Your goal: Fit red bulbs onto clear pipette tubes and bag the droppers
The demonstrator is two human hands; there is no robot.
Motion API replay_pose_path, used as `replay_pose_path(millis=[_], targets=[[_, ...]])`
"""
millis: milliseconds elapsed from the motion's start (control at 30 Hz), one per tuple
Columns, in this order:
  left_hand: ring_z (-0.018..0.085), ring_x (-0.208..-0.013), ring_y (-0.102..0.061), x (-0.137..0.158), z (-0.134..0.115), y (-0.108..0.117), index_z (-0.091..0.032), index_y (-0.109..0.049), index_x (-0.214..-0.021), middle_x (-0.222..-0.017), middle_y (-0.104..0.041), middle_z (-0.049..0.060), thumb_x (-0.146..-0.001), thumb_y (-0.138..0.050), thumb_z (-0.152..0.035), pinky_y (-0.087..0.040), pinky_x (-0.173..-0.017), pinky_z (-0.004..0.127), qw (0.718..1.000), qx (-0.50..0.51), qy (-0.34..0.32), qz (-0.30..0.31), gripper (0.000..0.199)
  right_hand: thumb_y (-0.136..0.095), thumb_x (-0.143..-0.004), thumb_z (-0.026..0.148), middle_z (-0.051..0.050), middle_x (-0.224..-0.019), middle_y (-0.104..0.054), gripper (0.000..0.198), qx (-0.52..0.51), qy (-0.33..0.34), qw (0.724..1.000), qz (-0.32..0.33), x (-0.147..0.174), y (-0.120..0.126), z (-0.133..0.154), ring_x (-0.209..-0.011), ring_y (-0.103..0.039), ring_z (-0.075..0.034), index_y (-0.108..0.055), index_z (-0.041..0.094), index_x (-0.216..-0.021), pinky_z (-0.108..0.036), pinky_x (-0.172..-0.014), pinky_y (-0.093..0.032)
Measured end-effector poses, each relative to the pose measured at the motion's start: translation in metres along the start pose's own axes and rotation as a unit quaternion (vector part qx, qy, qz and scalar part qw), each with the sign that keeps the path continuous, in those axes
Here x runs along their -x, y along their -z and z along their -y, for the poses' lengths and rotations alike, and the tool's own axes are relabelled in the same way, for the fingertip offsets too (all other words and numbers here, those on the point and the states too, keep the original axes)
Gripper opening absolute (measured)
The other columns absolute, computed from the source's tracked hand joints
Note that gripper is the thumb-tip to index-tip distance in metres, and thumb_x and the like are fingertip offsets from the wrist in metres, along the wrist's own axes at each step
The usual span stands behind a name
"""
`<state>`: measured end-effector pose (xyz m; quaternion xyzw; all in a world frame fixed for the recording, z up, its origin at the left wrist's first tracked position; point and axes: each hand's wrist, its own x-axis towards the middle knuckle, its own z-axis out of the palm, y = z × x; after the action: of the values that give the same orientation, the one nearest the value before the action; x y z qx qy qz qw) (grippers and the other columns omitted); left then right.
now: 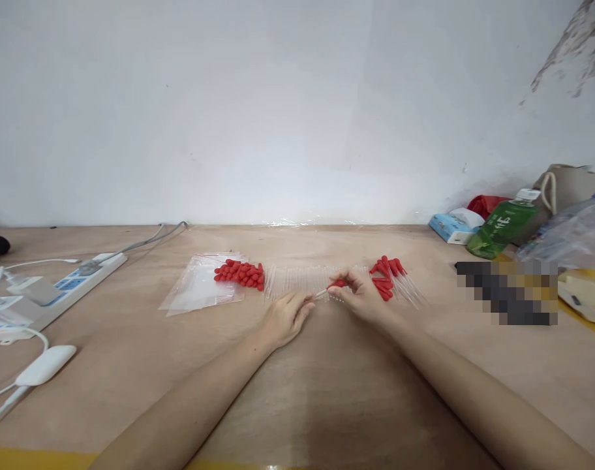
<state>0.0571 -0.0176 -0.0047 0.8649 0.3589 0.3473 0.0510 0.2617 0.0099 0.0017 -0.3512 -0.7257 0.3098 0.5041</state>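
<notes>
Near the middle of the table, my left hand [284, 318] pinches a thin glass dropper tube [321, 294] between thumb and fingers. My right hand [360, 297] grips a red rubber bulb [335, 284] at the tube's right end; how far the bulb sits over the glass cannot be made out. Behind both hands lies a row of clear glass tubes [295, 277]. A heap of loose red bulbs [239, 273] rests left of that row, partly on clear plastic bags [197, 290]. To the right are several glass droppers with red bulbs [386, 269], fanned out on the wood.
On the left stands a white power strip [89, 281] with plugs and cables, and a white adapter [47, 365]. At the right are a tissue pack [451, 228], a green bottle [505, 225], a pixelated dark object [507, 294] and a plastic bag [571, 232]. A white wall [278, 117] closes the back.
</notes>
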Motion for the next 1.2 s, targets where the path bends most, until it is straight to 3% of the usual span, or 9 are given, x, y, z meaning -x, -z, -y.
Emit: replay_pose_path(millis=[100, 167, 267, 400, 633, 800, 900, 1067, 1200], targets=[[0.019, -0.088, -0.054, 0.0, 0.0, 0.001, -0.017, -0.052, -0.1, -0.092, -0.061, 0.007, -0.089, -0.038, -0.026, -0.042, -0.079, 0.033, 1.0, -0.008, 0.0, -0.023, 0.02, -0.064, -0.067, 0.046, 0.0, -0.073, -0.059, 0.035, -0.077, -0.054, 0.991, -0.091, -0.014, 0.024, 0.0, -0.064, -0.057, -0.012, -0.052, 0.02, -0.089, -0.027, -0.061, -0.048], [0.019, -0.088, -0.054, -0.001, -0.001, 0.001, -0.017, -0.053, -0.098, -0.091, -0.061, 0.006, -0.089, -0.039, -0.026, -0.041, -0.079, 0.034, 0.999, -0.024, 0.007, -0.028, 0.019, -0.061, -0.068, 0.049, 0.0, -0.071, -0.058, 0.037, -0.066, -0.09, 0.98, -0.166, -0.023, 0.051, 0.0, -0.058, -0.054, -0.011, -0.054, 0.02, -0.091, -0.025, -0.054, -0.045], [0.019, -0.087, -0.053, -0.002, -0.003, 0.0, -0.017, -0.055, -0.095, -0.09, -0.062, 0.006, -0.088, -0.041, -0.027, -0.039, -0.079, 0.035, 0.998, -0.049, 0.014, -0.022, 0.019, -0.059, -0.068, 0.049, -0.001, -0.067, -0.058, 0.039, 0.034, -0.137, 0.959, -0.246, -0.03, 0.095, -0.008, -0.056, -0.052, -0.012, -0.06, 0.018, -0.091, -0.024, -0.049, -0.04], [0.019, -0.086, -0.052, -0.005, -0.005, -0.001, -0.018, -0.057, -0.091, -0.089, -0.061, 0.005, -0.088, -0.041, -0.028, -0.038, -0.077, 0.034, 0.998, -0.066, 0.016, -0.002, 0.019, -0.057, -0.069, 0.044, -0.001, -0.057, -0.056, 0.035, 0.253, -0.182, 0.919, -0.24, -0.024, 0.13, -0.033, -0.053, -0.05, -0.013, -0.066, 0.016, -0.087, -0.027, -0.052, -0.037], [0.019, -0.086, -0.051, -0.005, -0.005, 0.0, -0.019, -0.058, -0.087, -0.09, -0.061, 0.004, -0.087, -0.042, -0.029, -0.036, -0.077, 0.034, 0.997, -0.081, 0.02, -0.001, 0.019, -0.051, -0.072, 0.046, -0.005, -0.072, -0.062, 0.041, 0.395, -0.228, 0.874, -0.167, -0.013, 0.126, -0.062, -0.061, -0.054, -0.016, -0.064, 0.017, -0.099, -0.027, -0.052, -0.034], [0.021, -0.09, -0.05, -0.004, -0.004, -0.003, -0.021, -0.06, -0.084, -0.09, -0.061, 0.004, -0.084, -0.048, -0.029, -0.031, -0.08, 0.039, 0.989, -0.127, 0.063, -0.046, 0.015, -0.05, -0.073, 0.042, -0.006, -0.08, -0.061, 0.034, 0.43, -0.132, 0.885, -0.121, -0.015, 0.122, -0.056, -0.073, -0.054, -0.018, -0.064, 0.019, -0.093, -0.029, -0.061, -0.036], [0.023, -0.092, -0.049, -0.004, -0.002, -0.004, -0.021, -0.061, -0.082, -0.091, -0.061, 0.006, -0.082, -0.05, -0.029, -0.028, -0.082, 0.042, 0.983, -0.146, 0.089, -0.071, 0.013, -0.051, -0.071, 0.036, -0.006, -0.091, -0.059, 0.023, 0.496, -0.062, 0.865, -0.039, -0.016, 0.111, -0.046, -0.089, -0.049, -0.022, -0.067, 0.024, -0.084, -0.035, -0.072, -0.033], [0.023, -0.092, -0.049, -0.004, -0.002, -0.005, -0.021, -0.061, -0.08, -0.091, -0.06, 0.006, -0.08, -0.052, -0.029, -0.028, -0.083, 0.043, 0.981, -0.151, 0.093, -0.075, 0.012, -0.049, -0.069, 0.022, -0.006, -0.094, -0.058, 0.022, 0.582, -0.057, 0.811, 0.03, -0.015, 0.094, -0.033, -0.091, -0.044, -0.024, -0.069, 0.026, -0.077, -0.04, -0.075, -0.026], [0.024, -0.092, -0.049, -0.004, -0.002, -0.006, -0.021, -0.061, -0.079, -0.093, -0.06, 0.006, -0.079, -0.053, -0.029, -0.027, -0.083, 0.044, 0.981, -0.157, 0.096, -0.067, 0.011, -0.048, -0.071, 0.02, -0.009, -0.092, -0.059, 0.023, 0.605, -0.068, 0.792, 0.038, -0.018, 0.087, -0.032, -0.088, -0.044, -0.025, -0.07, 0.025, -0.076, -0.04, -0.072, -0.026]])
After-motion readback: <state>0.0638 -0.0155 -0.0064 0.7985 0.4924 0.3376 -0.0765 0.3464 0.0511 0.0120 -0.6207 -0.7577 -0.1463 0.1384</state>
